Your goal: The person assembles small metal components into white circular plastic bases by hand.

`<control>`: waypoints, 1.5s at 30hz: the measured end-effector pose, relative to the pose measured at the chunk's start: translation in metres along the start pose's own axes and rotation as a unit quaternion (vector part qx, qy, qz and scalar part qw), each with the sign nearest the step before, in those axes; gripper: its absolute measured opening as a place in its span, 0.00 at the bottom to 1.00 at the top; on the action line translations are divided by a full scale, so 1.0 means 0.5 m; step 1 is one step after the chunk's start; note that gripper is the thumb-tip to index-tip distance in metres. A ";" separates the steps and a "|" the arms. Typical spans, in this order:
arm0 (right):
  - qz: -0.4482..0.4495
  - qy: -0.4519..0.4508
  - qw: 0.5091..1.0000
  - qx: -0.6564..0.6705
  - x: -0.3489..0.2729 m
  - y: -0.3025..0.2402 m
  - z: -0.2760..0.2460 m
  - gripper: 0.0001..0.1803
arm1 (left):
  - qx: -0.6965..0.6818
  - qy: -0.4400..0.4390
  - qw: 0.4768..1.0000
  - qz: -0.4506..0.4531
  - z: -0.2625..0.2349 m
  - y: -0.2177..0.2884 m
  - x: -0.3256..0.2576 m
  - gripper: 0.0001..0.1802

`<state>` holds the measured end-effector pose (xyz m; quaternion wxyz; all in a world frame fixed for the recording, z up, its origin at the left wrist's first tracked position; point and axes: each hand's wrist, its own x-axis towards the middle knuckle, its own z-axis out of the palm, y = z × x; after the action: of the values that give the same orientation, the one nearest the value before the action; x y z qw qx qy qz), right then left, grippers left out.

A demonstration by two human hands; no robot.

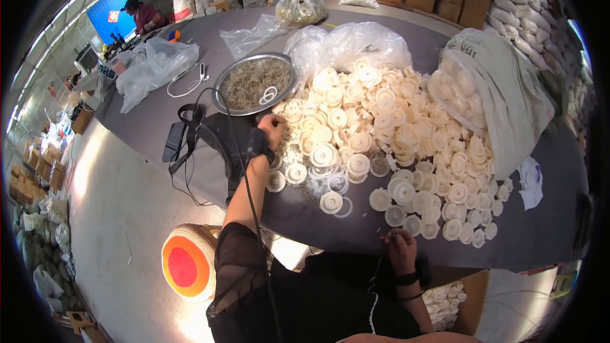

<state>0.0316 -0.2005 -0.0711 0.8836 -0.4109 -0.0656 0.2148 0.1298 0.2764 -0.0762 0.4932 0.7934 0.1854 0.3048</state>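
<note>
Hands well apart. Left hand [272, 128] at the left edge of a heap of cream plastic flanged discs [343, 117], just beside a round metal tray [291, 70] — fingers bent toward the discs, tips hard to see; cannot tell a grip from a mere touch. Right hand [401, 251] at the near edge of the grey table [546, 235], in front of the loose discs, with fingers curled toward the thumb and a small dark spot at the tips; cannot make out a held part there.

As for the discs, lie across the middle of the table, deep at the back, thinning toward the front. Near the front, mostly rest flat, round face up, hub axis pointing upward; in the heap, tilt every way and hide one another's rims. Round in outline, much the same width in each direction.

Among the front-left discs, translucent rings [337, 183] and clear bits too small to tell apart. In the metal tray, tiny brownish pieces [251, 79] blurring into one mass, under two white rings [269, 94]. Partly behind the left forearm, a black strapped bag [219, 143]. Below the table, a cardboard box [473, 308] of cream parts [445, 305] — partly hidden by the tabletop and right forearm.
</note>
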 end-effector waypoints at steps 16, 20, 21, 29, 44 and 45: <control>0.014 0.066 0.998 0.018 0.009 -0.012 0.012 0.07 | 0.359 -0.049 0.929 0.081 0.063 0.042 0.021 0.48; 0.007 0.052 0.998 -0.016 0.012 -0.004 -0.004 0.07 | 0.422 -0.019 0.902 0.085 0.062 0.062 0.023 0.47; 0.002 0.048 0.999 -0.023 0.011 -0.003 -0.005 0.07 | 0.396 -0.025 0.913 0.094 0.063 0.065 0.026 0.47; 0.008 0.080 0.997 -0.020 0.007 -0.007 0.018 0.07 | 0.303 0.001 0.935 0.183 0.077 0.038 0.033 0.42; 0.002 0.058 0.998 -0.008 0.008 -0.006 0.011 0.05 | 0.397 0.042 0.916 -0.033 0.091 -0.025 0.057 0.24; 0.011 0.064 0.998 -0.017 0.006 -0.007 0.015 0.05 | 0.410 0.048 0.909 -0.064 0.085 -0.033 0.059 0.40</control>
<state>0.0335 -0.1960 -0.0635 0.8765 -0.4394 -0.0082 0.1965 0.1802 0.2728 -0.0963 0.1338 0.8965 0.3676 0.2078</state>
